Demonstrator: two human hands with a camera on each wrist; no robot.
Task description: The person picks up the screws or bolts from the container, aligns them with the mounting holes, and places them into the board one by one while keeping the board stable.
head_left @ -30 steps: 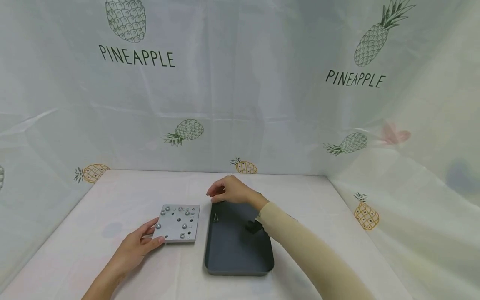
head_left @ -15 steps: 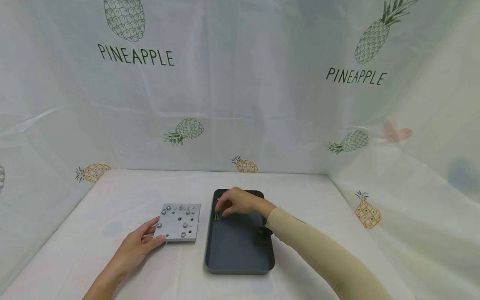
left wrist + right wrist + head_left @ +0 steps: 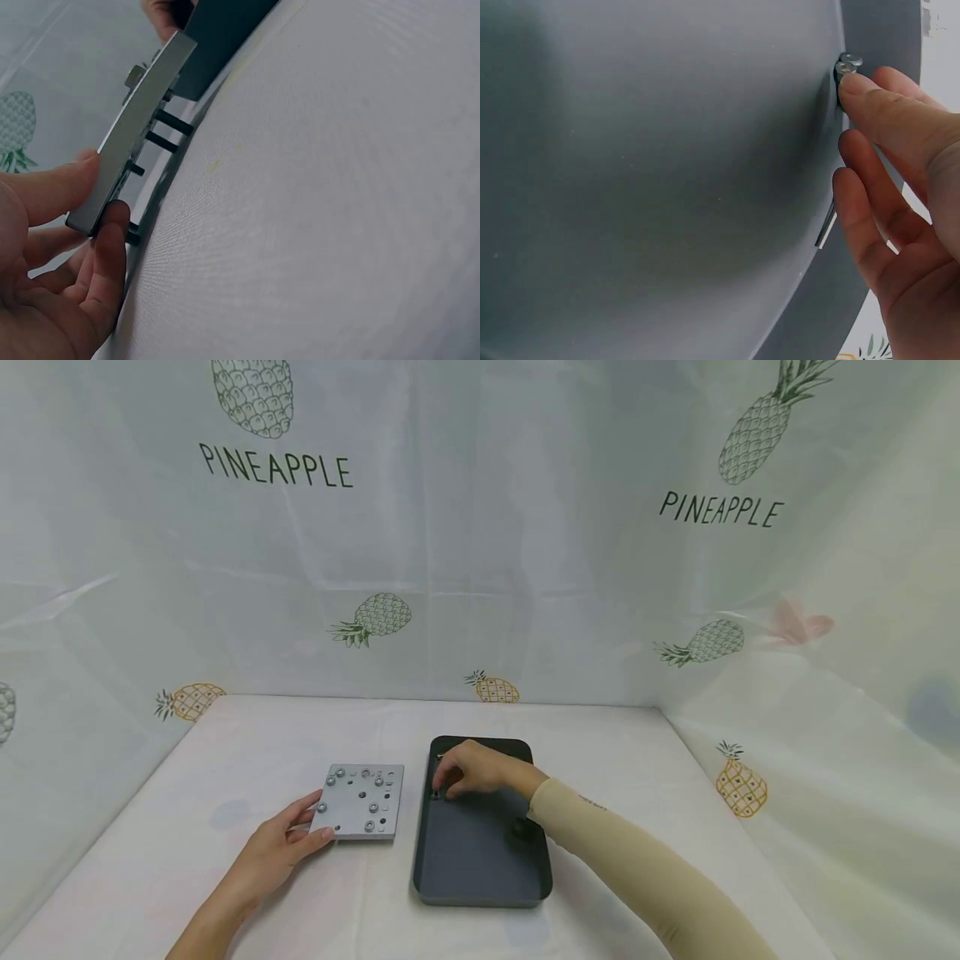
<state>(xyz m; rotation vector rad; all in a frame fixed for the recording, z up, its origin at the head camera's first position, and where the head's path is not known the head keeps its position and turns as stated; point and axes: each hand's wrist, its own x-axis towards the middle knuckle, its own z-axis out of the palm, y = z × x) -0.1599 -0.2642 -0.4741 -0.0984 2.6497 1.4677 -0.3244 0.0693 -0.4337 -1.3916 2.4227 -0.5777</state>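
One plate [image 3: 354,812], on which seven bolt heads [image 3: 373,807] are counted, is held by its left edge between thumb and fingers of the left hand [image 3: 272,853], beside one tray [image 3: 480,864]. At the tray's left wall two bolts [image 3: 845,67] are seen, at least one pinched by the right hand [image 3: 477,767]; one thin rod [image 3: 826,229] is partly hidden.

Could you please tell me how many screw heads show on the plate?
7 screw heads on the metal plate: two far left, one far centre, one far right, one left, two near right. The left hand may hide another.
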